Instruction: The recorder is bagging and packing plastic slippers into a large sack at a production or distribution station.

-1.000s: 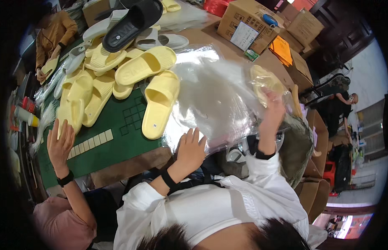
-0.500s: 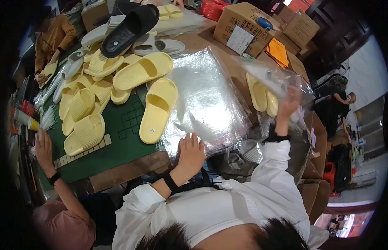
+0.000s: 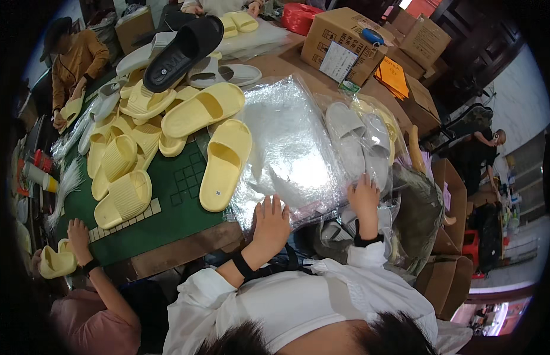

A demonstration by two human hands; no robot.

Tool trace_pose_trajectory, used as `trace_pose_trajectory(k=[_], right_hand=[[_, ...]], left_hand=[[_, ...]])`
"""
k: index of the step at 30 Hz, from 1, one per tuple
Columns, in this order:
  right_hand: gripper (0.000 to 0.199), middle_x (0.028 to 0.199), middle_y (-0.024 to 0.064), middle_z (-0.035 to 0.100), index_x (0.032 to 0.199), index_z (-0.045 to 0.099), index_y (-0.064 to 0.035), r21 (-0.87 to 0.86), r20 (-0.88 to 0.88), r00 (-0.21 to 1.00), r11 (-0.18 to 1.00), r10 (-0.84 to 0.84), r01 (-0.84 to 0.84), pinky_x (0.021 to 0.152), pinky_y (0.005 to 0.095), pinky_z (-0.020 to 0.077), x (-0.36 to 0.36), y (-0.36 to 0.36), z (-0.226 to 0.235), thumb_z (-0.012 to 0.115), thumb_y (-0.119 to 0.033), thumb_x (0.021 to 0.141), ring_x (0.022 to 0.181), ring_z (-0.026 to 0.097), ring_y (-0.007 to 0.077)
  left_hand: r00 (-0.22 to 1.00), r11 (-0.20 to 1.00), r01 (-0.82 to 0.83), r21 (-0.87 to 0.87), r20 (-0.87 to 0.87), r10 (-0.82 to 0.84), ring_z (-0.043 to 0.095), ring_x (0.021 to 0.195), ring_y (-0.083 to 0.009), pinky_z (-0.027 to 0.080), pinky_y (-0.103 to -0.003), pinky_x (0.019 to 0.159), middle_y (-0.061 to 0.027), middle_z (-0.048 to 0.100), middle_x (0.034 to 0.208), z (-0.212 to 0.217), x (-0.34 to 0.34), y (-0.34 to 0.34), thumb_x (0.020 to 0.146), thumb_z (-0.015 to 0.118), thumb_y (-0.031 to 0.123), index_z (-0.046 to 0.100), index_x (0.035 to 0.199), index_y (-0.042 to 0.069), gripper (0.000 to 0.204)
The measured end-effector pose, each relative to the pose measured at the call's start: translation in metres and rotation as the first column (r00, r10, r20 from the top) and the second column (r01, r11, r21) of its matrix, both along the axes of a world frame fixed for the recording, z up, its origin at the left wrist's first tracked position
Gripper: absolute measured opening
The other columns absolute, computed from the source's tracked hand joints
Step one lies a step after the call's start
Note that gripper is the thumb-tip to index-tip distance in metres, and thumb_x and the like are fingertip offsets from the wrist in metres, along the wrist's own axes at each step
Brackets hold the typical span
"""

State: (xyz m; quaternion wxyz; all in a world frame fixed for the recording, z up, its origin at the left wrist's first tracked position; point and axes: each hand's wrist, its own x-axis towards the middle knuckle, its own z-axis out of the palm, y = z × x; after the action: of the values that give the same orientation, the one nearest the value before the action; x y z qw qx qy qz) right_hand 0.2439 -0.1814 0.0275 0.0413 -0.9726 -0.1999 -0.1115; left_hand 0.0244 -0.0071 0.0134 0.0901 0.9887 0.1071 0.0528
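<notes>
Lettering: black slipper (image 3: 181, 56) | cardboard box (image 3: 329, 34) | box's white label (image 3: 337, 61) | orange sheets (image 3: 392, 79)

The left hand (image 3: 271, 225) rests on a stack of clear plastic bags (image 3: 281, 139); the right hand (image 3: 364, 200) seemingly touches bagged grey slide sandals (image 3: 346, 131).

Our left hand (image 3: 271, 225) is palm-down at the desk's (image 3: 186, 248) near edge, fingers extended, slightly spread; left forearm (image 3: 229, 274) slants inward. Our right hand (image 3: 364, 200) points forward, near-right corner; can't tell if we're gripping.
</notes>
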Motion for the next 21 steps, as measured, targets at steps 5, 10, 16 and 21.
trace_pose_trajectory(k=[5,10,16,21], right_hand=[[0.023,0.089,0.0143,0.058,0.087,0.061,-0.0024,0.284,-0.011,0.909,0.873,0.416,-0.396,0.073,0.0441,0.0438,-0.079,0.065,0.052,0.06,-0.025,0.083,0.084,0.054,0.0338],[0.017,0.085,0.0138,0.055,0.087,0.059,-0.0053,0.53,-0.094,0.711,0.64,0.697,-0.556,0.071,0.0417,0.045,-0.11,0.117,-0.008,0.058,-0.022,0.085,0.083,0.054,0.034],[0.019,0.088,0.0114,0.056,0.091,0.059,-0.0069,0.561,-0.346,0.698,0.735,0.627,-0.382,0.072,0.0389,0.046,-0.111,0.126,-0.016,0.054,-0.025,0.088,0.086,0.056,0.0313],[0.022,0.088,0.0131,0.055,0.09,0.057,-0.0045,0.559,-0.256,0.686,0.683,0.682,-0.47,0.073,0.0405,0.046,-0.107,0.124,-0.019,0.052,-0.026,0.088,0.087,0.056,0.0325]], left_hand=[[1.0,1.0,0.004,-0.026,-0.01,-0.004,0.033,0.128,-0.041,0.026,-0.056,0.103,-0.0245,0.039,0.136,-0.003,0.0,0.002,0.08,0.06,0.029,0.053,0.125,0.004,0.052],[0.994,0.998,0.066,0.014,-0.082,-0.065,0.031,0.128,-0.0425,0.024,-0.056,0.104,-0.0261,0.036,0.137,-0.001,-0.005,0.002,0.078,0.062,0.026,0.049,0.128,0.001,0.058],[0.988,0.975,0.155,-0.158,0.048,-0.149,0.026,0.13,-0.0456,0.023,-0.055,0.105,-0.0281,0.031,0.138,-0.006,-0.017,0.018,0.073,0.069,0.025,0.042,0.133,0.0,0.071],[0.984,0.97,0.176,-0.17,-0.011,-0.18,0.023,0.131,-0.0459,0.021,-0.055,0.106,-0.0284,0.03,0.138,-0.009,-0.018,0.017,0.075,0.069,0.026,0.04,0.134,0.001,0.07]])
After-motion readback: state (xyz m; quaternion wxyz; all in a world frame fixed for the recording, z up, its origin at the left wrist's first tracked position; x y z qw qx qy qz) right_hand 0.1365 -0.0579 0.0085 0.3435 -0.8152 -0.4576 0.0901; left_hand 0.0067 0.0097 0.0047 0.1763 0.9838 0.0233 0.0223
